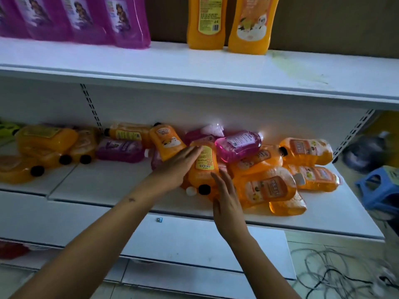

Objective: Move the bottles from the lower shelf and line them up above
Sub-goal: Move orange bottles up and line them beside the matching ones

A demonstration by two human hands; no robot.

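Note:
Several orange and pink bottles lie in a jumble on the white lower shelf [108, 186]. My left hand [177, 167] rests with straight fingers on the left side of an orange bottle with a yellow label and black cap [205, 167] lying in the middle of the pile. My right hand [226, 197] is held flat and upright at that bottle's right side, fingers straight. On the upper shelf [194, 61] two orange bottles [228, 24] stand side by side, and a row of purple bottles [86, 20] stands to their left.
A pink bottle [237, 145] lies on top of the pile behind my hands. More orange bottles [43, 147] lie at the shelf's left end. A blue stool [377, 186] and loose cables [345, 272] sit on the floor at right.

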